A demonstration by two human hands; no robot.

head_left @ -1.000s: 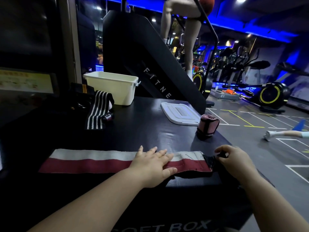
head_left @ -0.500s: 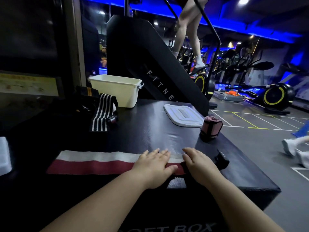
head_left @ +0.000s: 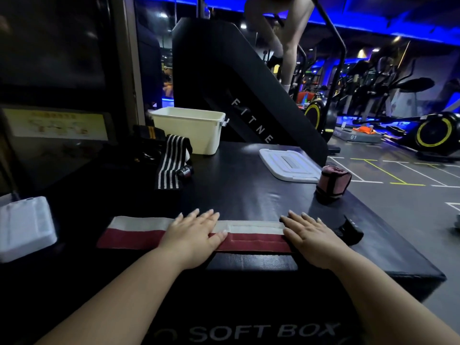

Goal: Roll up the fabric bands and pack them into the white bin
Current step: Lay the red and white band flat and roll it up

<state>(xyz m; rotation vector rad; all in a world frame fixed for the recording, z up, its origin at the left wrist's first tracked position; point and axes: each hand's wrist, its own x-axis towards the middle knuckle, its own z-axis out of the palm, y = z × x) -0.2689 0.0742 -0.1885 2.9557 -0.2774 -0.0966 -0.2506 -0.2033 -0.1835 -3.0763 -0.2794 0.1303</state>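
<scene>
Edges: red-and-white band (head_left: 256, 241) flat along near edge of surface (head_left: 249, 192); bare black top ahead of fingertips (head_left: 211, 212) | left hand (head_left: 196, 235), right hand (head_left: 313, 240) apart, fingers straight, pressing band, right at its end | white bin (head_left: 196, 131) far ahead of left; lid (head_left: 288, 165), rolled pink band (head_left: 334, 181) ahead of right | writing: "SOFT BOX" below wrists, "FITNE" on machine (head_left: 224, 78) beyond

The left hand (head_left: 196, 235) covers the middle of the band (head_left: 256, 235); the right hand (head_left: 311, 237) hides its end. The floor of the bin (head_left: 189, 130) is out of sight. The picture's left edge cuts off a white box (head_left: 25, 227).
</scene>
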